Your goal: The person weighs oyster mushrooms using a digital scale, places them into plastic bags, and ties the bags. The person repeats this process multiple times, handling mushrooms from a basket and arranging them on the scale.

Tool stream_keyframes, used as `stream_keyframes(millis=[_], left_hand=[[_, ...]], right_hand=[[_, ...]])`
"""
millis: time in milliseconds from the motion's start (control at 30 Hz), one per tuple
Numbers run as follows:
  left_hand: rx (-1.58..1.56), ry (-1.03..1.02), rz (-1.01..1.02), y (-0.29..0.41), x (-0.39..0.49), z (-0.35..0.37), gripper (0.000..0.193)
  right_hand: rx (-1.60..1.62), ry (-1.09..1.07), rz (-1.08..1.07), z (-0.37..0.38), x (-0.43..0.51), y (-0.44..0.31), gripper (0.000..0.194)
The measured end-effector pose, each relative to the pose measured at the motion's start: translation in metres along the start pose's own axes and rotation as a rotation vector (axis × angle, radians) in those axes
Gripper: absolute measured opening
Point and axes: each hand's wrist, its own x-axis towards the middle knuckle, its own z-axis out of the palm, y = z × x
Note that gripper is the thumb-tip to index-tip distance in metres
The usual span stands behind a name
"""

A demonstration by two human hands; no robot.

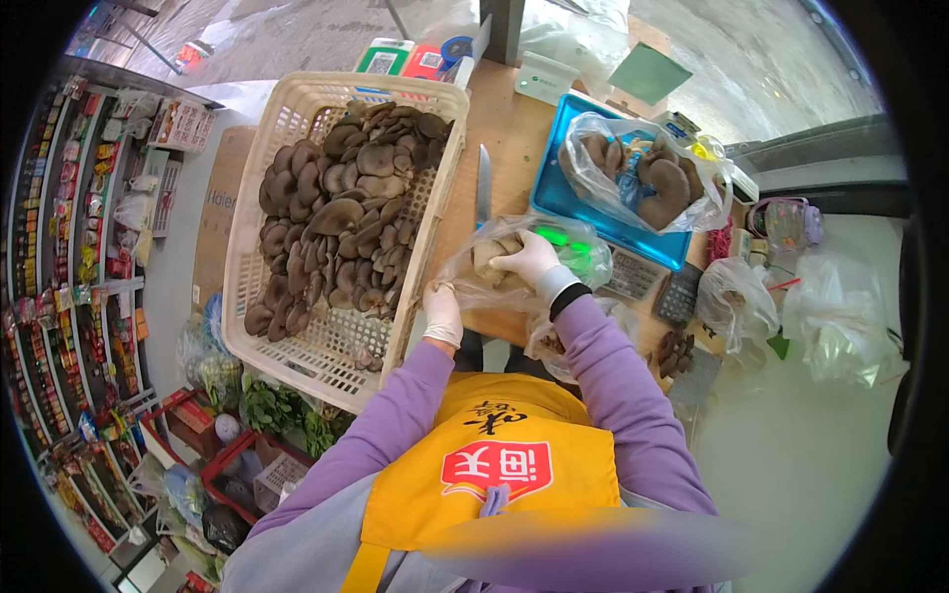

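My left hand, in a whitish glove, pinches the near left edge of a clear plastic bag. Inside the bag's open mouth, my gloved right hand has its fingers around a pale mushroom clump. Green lit digits shine through the plastic at the bag's right. To the left stands a white plastic crate with many grey-brown oyster mushrooms. A second clear bag of mushrooms rests on a blue tray at the right.
A knife lies on the wooden table between crate and tray. Printed-code stands line the far edge. A keypad and a calculator sit right of my hand. Filled plastic bags and a jug are farther right.
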Motion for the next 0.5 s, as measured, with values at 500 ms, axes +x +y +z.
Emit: stream_keyframes(millis=[500], left_hand=[[0.885, -0.189, 0.630, 0.074, -0.086, 0.025, 0.076]], right_hand=[[1.082, 0.105, 0.040, -0.022, -0.036, 0.008, 0.046]])
